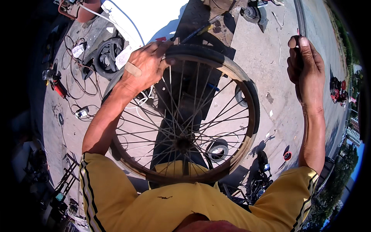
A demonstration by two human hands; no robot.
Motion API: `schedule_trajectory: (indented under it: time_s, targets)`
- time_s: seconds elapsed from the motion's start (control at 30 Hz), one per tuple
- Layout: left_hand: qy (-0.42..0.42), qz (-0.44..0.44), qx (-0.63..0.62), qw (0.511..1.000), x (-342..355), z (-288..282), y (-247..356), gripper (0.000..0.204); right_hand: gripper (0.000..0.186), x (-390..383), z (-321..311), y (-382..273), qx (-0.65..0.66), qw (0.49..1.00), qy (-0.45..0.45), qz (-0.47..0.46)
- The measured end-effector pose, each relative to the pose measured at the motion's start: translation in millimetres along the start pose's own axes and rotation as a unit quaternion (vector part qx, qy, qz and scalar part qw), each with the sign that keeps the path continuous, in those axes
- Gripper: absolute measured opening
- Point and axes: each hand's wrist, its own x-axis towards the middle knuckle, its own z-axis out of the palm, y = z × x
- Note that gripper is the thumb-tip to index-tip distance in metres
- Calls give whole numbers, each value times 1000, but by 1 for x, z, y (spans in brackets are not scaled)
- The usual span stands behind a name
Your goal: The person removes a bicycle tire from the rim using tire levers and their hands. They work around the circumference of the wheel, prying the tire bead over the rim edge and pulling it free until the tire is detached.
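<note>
Yellow shirt (166, 208), lower centre of the frame. Spoked wheel (184, 144), centre, in front of the shirt. Left hand (145, 66), upper left of centre: fingers curled over the wheel's rim. Right hand (307, 73), upper right: thumb and fingers pinching a grey strip (301, 19) that reaches the top edge. Red tool (58, 89), left, on the ground (288, 121). White panel (158, 19), top, left of centre.

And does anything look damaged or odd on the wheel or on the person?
Yes. The spoked wheel's rim is brown and blotchy, which suggests rust. The left hand has a plaster-like patch on its back, perhaps over an injury. The yellow shirt bears a dark, ragged mark; tear or stain, I cannot tell.
</note>
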Motion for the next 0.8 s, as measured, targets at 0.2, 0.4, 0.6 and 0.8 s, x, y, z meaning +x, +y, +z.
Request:
schedule_trajectory:
  time_s: [0.2, 0.4, 0.6, 0.8]
  targets:
    - [-11, 9, -16, 1000, 4, 1, 0, 41, 42, -44, 22, 54, -69, 983, -165, 50]
    - [6, 22, 54, 998, 5, -5, 3, 47, 41, -22, 6, 38, -93, 963, -218, 126]
    - [-1, 71, 32, 997, 38, 19, 56, 72, 29, -15, 18, 56, 14, 976, -153, 151]
    - [-1, 61, 76, 995, 46, 38, 71, 69, 33, -11, 24, 72, -41, 983, -162, 80]
